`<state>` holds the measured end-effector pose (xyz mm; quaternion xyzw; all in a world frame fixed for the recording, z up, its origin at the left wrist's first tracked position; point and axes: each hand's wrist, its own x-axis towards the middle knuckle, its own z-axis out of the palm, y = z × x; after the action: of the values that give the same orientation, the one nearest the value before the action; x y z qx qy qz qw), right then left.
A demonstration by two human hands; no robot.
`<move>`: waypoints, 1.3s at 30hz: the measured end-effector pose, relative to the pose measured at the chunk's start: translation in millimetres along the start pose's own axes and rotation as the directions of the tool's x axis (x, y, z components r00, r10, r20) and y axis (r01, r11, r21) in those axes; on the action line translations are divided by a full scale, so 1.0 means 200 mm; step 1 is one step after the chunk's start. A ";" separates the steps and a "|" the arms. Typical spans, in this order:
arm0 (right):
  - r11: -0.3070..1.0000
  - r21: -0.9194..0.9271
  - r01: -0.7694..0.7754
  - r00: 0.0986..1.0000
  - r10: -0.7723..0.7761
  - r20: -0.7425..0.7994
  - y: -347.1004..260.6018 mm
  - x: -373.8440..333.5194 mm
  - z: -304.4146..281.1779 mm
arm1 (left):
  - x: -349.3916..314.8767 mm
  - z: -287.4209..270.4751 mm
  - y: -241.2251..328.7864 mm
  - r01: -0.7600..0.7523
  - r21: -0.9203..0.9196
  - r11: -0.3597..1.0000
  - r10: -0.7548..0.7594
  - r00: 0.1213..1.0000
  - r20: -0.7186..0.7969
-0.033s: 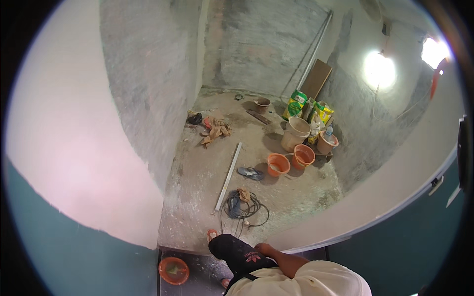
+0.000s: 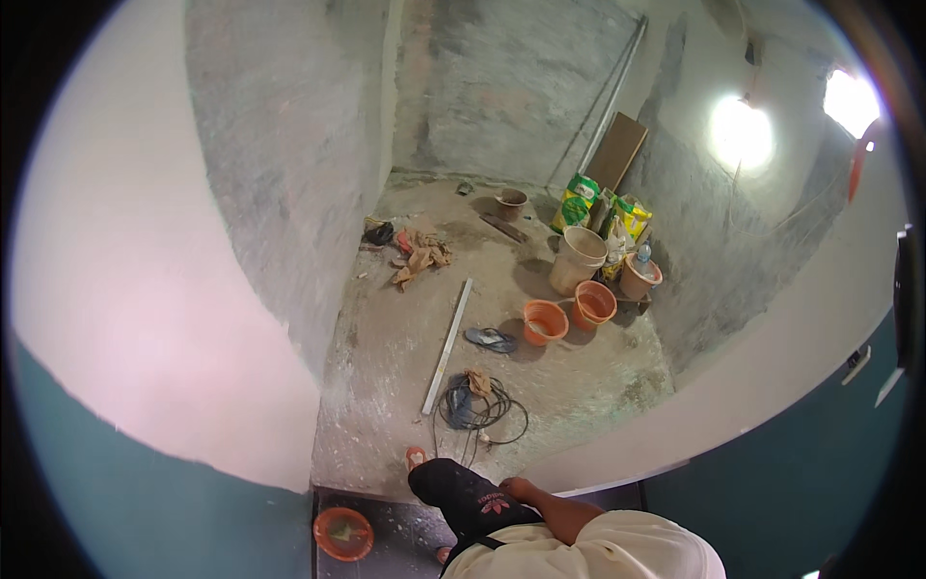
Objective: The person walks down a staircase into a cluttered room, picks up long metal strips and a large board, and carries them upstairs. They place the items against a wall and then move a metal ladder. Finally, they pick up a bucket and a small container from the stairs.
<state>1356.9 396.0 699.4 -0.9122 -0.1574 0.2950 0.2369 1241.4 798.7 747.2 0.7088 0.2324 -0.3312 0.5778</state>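
My right hand (image 2: pixel 519 489) rests against the black trouser leg (image 2: pixel 468 497) at the thigh. Its fingers are too small and partly hidden to tell how they are bent, and no object shows in it. My left hand is out of view. One foot in a sandal (image 2: pixel 415 457) stands at the edge of the rough floor. Ahead of it lies a coil of dark cable (image 2: pixel 497 410) with a brown crumpled scrap (image 2: pixel 477 382) on it. To the left below, an orange basin (image 2: pixel 343 534) with something greenish inside sits on the dark tiles.
A long pale straight bar (image 2: pixel 448 347) lies on the floor by a grey flip-flop (image 2: pixel 490 340). Two orange buckets (image 2: pixel 545 322), a larger beige bucket (image 2: pixel 577 270) and green-yellow sacks (image 2: pixel 576 205) stand at the right. Crumpled brown paper (image 2: pixel 422 258) lies left. A bright lamp (image 2: pixel 741 135) hangs at the right wall.
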 end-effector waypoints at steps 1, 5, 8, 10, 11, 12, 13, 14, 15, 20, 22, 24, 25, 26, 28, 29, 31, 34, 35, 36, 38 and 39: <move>0.998 -0.065 -0.026 0.998 0.029 0.049 0.01 0.06 -0.01 | 0.07 -0.04 0.08 0.003 0.009 1.000 -0.003 1.000 0.008; 0.947 0.072 -0.312 0.949 0.307 0.069 0.02 0.31 -0.14 | 0.36 -0.20 0.42 0.002 0.059 0.998 -0.006 0.998 0.057; 0.935 0.118 -0.336 0.942 0.333 0.044 -0.06 0.51 -0.31 | 0.50 -0.37 0.62 0.030 0.094 0.995 -0.036 0.997 0.070; 0.908 0.240 -0.344 0.937 0.350 0.020 -0.10 0.57 -0.44 | 0.53 -0.48 0.73 0.047 0.101 0.994 -0.057 0.994 0.092; 0.817 0.426 -0.388 0.907 0.421 0.018 -0.16 0.61 -0.53 | 0.54 -0.56 0.76 0.040 0.100 0.994 -0.049 0.994 0.096; 0.697 0.588 -0.411 0.872 0.489 0.029 -0.19 0.64 -0.61 | 0.55 -0.61 0.79 0.040 0.089 0.995 -0.049 0.994 0.102; 0.666 0.628 -0.401 0.857 0.516 0.000 -0.22 0.66 -0.70 | 0.57 -0.67 0.82 0.017 0.069 0.997 -0.025 0.993 0.112; 0.642 0.660 -0.390 0.840 0.542 -0.032 -0.22 0.69 -0.79 | 0.59 -0.73 0.82 -0.023 0.018 1.000 0.021 0.991 0.131; 0.620 0.690 -0.373 0.823 0.564 -0.061 -0.22 0.71 -0.85 | 0.63 -0.81 0.83 -0.082 -0.055 0.995 0.089 0.985 0.148; 0.366 0.834 -0.413 0.709 0.704 0.042 -0.32 0.73 -1.12 | 0.71 -1.02 1.51 0.040 -0.047 0.998 -0.045 0.991 -0.122; 0.282 0.874 -0.395 0.667 0.742 0.062 -0.32 0.71 -1.11 | 0.73 -1.08 1.78 0.078 -0.052 0.996 -0.086 0.979 -0.183; 0.230 0.883 -0.410 0.638 0.764 0.097 -0.33 0.74 -1.13 | 0.84 -1.18 1.86 0.069 -0.012 0.998 -0.070 0.979 -0.189; 0.218 0.869 -0.444 0.626 0.769 0.127 -0.33 0.74 -1.13 | 0.89 -1.23 1.90 0.072 0.011 0.997 -0.068 0.980 -0.185; 0.202 0.855 -0.478 0.609 0.778 0.157 -0.33 0.75 -1.12 | 0.93 -1.28 1.93 0.119 0.010 0.993 -0.115 0.977 -0.178; 0.152 0.842 -0.518 0.577 0.789 0.212 -0.31 0.76 -1.09 | 1.04 -1.33 2.03 0.210 0.016 0.978 -0.205 0.968 -0.147; 0.130 0.830 -0.543 0.559 0.793 0.241 -0.32 0.78 -1.09 | 1.09 -1.35 2.04 0.222 -0.039 0.974 -0.225 0.962 -0.156; 0.089 0.835 -0.542 0.550 0.789 0.273 -0.33 0.85 -1.11 | 1.19 -1.44 2.10 0.252 0.052 0.966 -0.247 0.965 -0.090; 0.014 0.890 -0.456 0.511 0.823 0.249 -0.39 1.15 -1.31 | 1.53 -1.73 2.10 -0.135 0.324 0.937 0.101 0.988 0.119; -0.022 0.905 -0.425 0.474 0.846 0.243 -0.39 1.21 -1.36 | 1.63 -1.76 2.15 -0.193 0.295 0.936 0.149 0.975 0.163; -0.039 0.912 -0.409 0.481 0.840 0.251 -0.40 1.31 -1.45 | 1.71 -1.76 2.25 -0.158 0.276 0.948 0.119 0.981 0.153; 0.045 0.900 -0.433 0.511 0.835 0.204 -0.45 1.52 -1.64 | 1.86 -1.79 2.44 -0.083 0.238 0.968 0.054 0.991 0.126; 0.353 0.807 -0.473 0.592 0.806 -0.005 -0.41 1.60 -1.72 | 1.93 -1.78 2.57 0.008 0.181 0.983 -0.020 0.998 0.062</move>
<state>1804.0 485.2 838.9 -0.7550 0.4087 0.2049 0.4702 1939.5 1008.8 844.8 0.7457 0.1878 -0.3772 0.5160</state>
